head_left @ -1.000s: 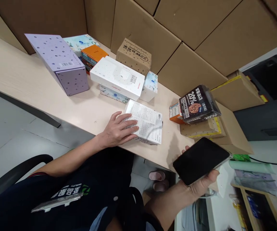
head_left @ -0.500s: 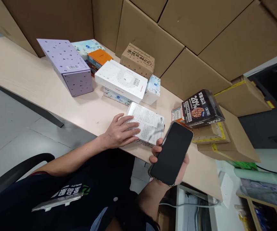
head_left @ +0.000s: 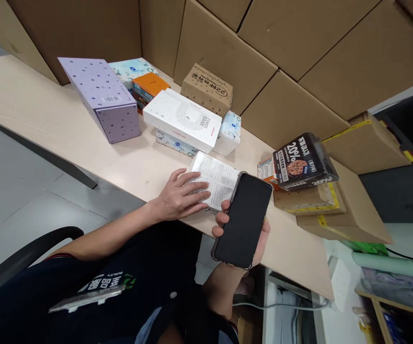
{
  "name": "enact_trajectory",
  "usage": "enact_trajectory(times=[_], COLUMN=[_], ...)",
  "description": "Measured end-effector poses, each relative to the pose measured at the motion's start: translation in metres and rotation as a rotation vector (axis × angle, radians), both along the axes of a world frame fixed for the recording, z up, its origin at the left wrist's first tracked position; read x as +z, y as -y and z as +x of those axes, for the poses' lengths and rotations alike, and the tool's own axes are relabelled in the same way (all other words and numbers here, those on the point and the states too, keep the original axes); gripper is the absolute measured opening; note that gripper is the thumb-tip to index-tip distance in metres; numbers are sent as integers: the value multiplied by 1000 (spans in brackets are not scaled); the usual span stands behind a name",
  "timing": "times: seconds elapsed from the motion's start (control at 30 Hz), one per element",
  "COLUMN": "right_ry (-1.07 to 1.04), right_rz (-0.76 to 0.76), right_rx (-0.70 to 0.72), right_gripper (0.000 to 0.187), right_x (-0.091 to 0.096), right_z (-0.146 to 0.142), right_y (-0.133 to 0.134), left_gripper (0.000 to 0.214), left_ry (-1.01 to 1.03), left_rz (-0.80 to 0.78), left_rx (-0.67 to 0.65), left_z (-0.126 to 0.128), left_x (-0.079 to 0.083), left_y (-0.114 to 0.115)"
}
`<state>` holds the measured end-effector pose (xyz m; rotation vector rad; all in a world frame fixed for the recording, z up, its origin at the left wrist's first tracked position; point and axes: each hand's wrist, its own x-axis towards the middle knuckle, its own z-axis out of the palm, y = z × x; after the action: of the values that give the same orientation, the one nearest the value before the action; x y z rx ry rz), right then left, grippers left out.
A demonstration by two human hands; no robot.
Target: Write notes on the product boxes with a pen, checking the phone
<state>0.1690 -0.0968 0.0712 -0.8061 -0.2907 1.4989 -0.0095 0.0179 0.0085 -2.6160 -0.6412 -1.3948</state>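
Observation:
My left hand (head_left: 179,197) lies on a white box (head_left: 218,177) covered in small printed text, its fingers stretched out and spread over the top face. The box rests near the front edge of the table. My right hand (head_left: 261,241) grips a smartphone (head_left: 244,220) in a clear case, with fingers round its left side. The phone's screen is dark and faces up at me, and it hides the right part of the white box. Just behind, a white power bank box (head_left: 183,119) sits on a blue-patterned carton (head_left: 172,141).
A purple box (head_left: 101,91), an orange box (head_left: 151,83) and a brown carton (head_left: 208,88) stand at the back. To the right, a black cookie box (head_left: 301,160) sits on cardboard boxes (head_left: 307,200). Large cartons (head_left: 224,67) wall off the rear. A chair arm (head_left: 30,246) is at lower left.
My right hand has moved the phone left, so it covers more of the white box's right side. My left hand stays on the box.

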Motion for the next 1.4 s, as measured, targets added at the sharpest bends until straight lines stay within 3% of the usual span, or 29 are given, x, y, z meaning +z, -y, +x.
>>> enact_trajectory(times=[0.3,0.5,0.77,0.87,1.07,1.2,1.3,1.4], right_ry=[49,86,-10,48,550,1027,1555,1900], right_rz=[-47,-67,-33,-52,-34,-281,-551,-636], right_rx=[-52,22,-21,-107,-493,-598,-532,-337], right_gripper=[55,55,56,58,63,64,70,84], right_x=[2,8,10,15,18,8,-7,-27], right_z=[0,1,5,15,55,96,125,147], right_y=[-2,-5,-1,6,35,60,72,75], left_gripper=[26,25,26,24,26,25,26,25], left_ry=[5,-13,-48,-55,-15,-10,-1,-10], left_rz=[11,-50,-133,-132,-67,-81,-96,-147], left_rx=[-5,-5,-10,-10,-21,-19,-25,-25], left_z=[1,-1,-2,-3,-2,-1,-1,-1], left_x=[1,-2,-5,-5,-4,-4,-5,-6], left_y=[0,0,0,0,-1,-1,-1,-1])
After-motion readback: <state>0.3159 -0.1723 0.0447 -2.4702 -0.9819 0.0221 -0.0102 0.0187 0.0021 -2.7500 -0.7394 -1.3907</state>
